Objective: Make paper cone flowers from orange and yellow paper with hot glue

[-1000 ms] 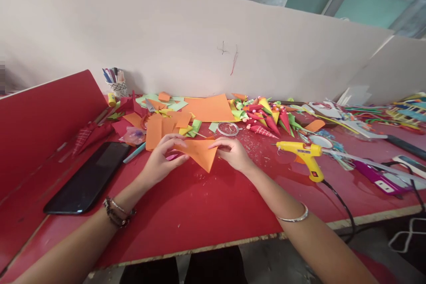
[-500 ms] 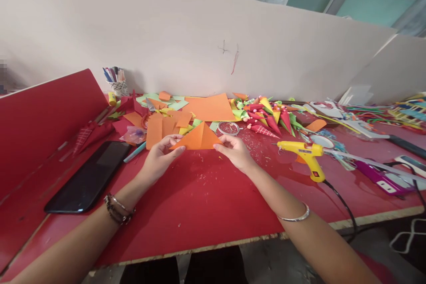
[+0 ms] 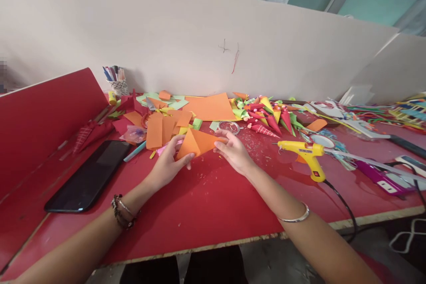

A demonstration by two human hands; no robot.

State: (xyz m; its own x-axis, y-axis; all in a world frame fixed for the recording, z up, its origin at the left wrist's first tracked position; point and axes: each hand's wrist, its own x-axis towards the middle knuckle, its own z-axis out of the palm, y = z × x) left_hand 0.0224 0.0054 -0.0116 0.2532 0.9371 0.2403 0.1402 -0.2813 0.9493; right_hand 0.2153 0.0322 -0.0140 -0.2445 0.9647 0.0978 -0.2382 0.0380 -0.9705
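Observation:
Between my hands, just above the red table, is a creased piece of orange paper (image 3: pixel 199 143) folded into a pointed shape. My left hand (image 3: pixel 169 159) pinches its left corner, thumb in front and fingers behind. At the right corner, my right hand (image 3: pixel 233 150) grips the paper between thumb and fingers. Behind it lie orange paper pieces (image 3: pixel 155 131) and a large orange sheet (image 3: pixel 211 105). A roll of clear tape (image 3: pixel 229 128) rests just beyond my right fingers.
A yellow glue gun (image 3: pixel 308 153) with a black cord lies right of my hands. Small coloured paper cones (image 3: pixel 273 117) are heaped at the back. A black phone (image 3: pixel 89 177) lies at left, near a pen cup (image 3: pixel 118 82). Scissors (image 3: pixel 150 104) rest among the paper scraps.
The orange paper has turned and tilted, its left side lower and its peak shifted left. My left hand has moved slightly right and down; my right hand has barely moved.

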